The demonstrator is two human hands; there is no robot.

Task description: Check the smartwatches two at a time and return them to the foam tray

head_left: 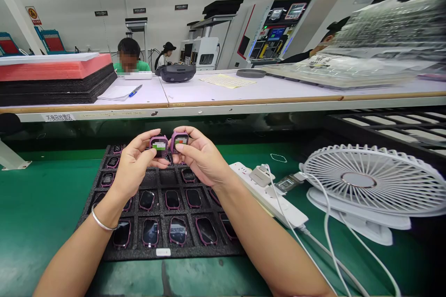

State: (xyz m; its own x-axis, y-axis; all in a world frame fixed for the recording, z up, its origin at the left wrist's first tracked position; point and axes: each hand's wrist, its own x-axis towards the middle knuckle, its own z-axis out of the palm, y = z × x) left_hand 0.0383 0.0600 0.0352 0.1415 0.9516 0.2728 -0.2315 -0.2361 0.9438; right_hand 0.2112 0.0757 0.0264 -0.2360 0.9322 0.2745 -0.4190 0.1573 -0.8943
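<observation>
My left hand (134, 163) pinches a purple watch body (159, 145) with a lit green and white screen. My right hand (199, 155) grips a second purple watch body (180, 139), its screen also lit. Both are held side by side, above the far end of a black foam tray (163, 252). The tray's pockets hold several more purple watch bodies (177, 230) with dark screens; a few pockets under my hands are bare. A silver bangle sits on my left wrist.
A white power strip (270, 197) with plugs and cables lies right of the tray on the green mat. A white desk fan (372, 185) stands at right. Behind runs a white bench with stacked foam (55, 79), papers, a dark headset (176, 73); other people sit beyond it.
</observation>
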